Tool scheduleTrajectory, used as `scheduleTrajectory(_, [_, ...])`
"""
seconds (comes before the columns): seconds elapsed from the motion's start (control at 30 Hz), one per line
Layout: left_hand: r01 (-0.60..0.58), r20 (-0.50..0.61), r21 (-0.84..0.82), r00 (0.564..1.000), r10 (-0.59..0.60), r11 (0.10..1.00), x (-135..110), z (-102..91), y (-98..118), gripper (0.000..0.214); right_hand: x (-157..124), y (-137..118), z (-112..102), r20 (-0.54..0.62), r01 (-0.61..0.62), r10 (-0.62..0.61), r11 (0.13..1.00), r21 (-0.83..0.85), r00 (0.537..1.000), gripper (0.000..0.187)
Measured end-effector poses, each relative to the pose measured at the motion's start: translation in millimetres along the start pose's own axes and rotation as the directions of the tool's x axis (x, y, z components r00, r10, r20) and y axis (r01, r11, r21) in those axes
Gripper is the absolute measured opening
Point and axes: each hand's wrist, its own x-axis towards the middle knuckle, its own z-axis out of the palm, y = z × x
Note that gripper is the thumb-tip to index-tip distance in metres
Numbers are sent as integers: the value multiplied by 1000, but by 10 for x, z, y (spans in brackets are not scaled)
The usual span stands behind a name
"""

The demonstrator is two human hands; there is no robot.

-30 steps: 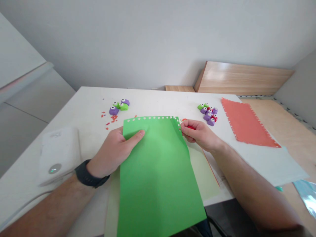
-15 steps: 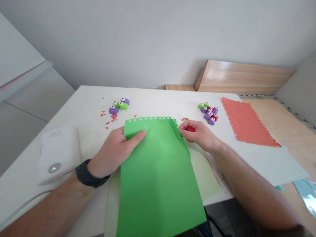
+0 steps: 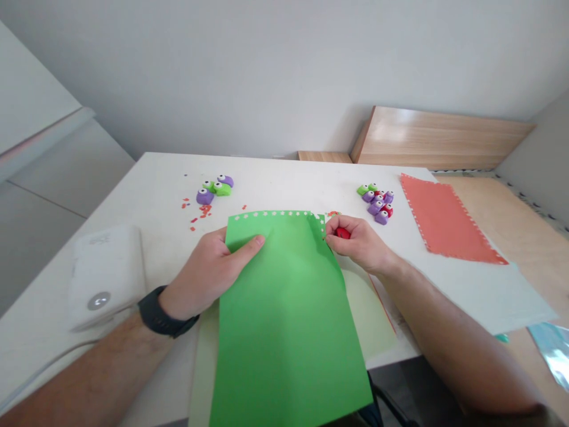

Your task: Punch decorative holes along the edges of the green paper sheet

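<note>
A bright green paper sheet (image 3: 284,314) lies lifted over the near table edge, its far edge and top right corner punched with small star holes. My left hand (image 3: 208,270) pinches the sheet's left side, thumb on top. My right hand (image 3: 355,240) is closed round a small red paper punch (image 3: 342,233) at the sheet's right edge. A black watch (image 3: 162,314) sits on my left wrist.
Two clusters of small purple, green and red punches (image 3: 377,201) (image 3: 214,190) rest on the white table (image 3: 288,178). A punched red sheet (image 3: 444,222) lies right, a white device (image 3: 104,276) left. Pale sheets (image 3: 368,314) lie under the green one. Red scraps (image 3: 198,213) dot the tabletop.
The green sheet shifted slightly between the frames, and my right hand with the red punch stays at its right edge, a little lower along it. The left hand keeps its grip.
</note>
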Motion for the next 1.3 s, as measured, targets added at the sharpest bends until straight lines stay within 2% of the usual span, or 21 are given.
scheduleTrajectory(0.2, [-5, 7, 2, 1000, 5, 1000, 3, 4, -15, 50, -3, -20, 30, -23, -1, 0, 999, -53, 1000, 17])
scheduleTrajectory(0.43, [-58, 15, 29, 998, 57, 998, -7, 52, -8, 43, -49, -11, 129, -33, 47, -56, 970, -238, 998, 13])
scheduleTrajectory(0.77, [-7, 50, -9, 999, 7, 1000, -56, 156, 41, 42, -178, -95, 417, 7, 246, -282, 825, -508, 959, 7])
scheduleTrajectory(0.97, [-18, 58, 41, 998, 16, 999, -53, 234, 18, 43, -216, -65, 538, 78, 336, -355, 757, -561, 931, 9])
scheduleTrajectory(1.3, [-14, -7, 93, 1000, 14, 996, -29, 301, 16, 49, -208, -25, 592, 120, 364, -370, 714, -597, 921, 10])
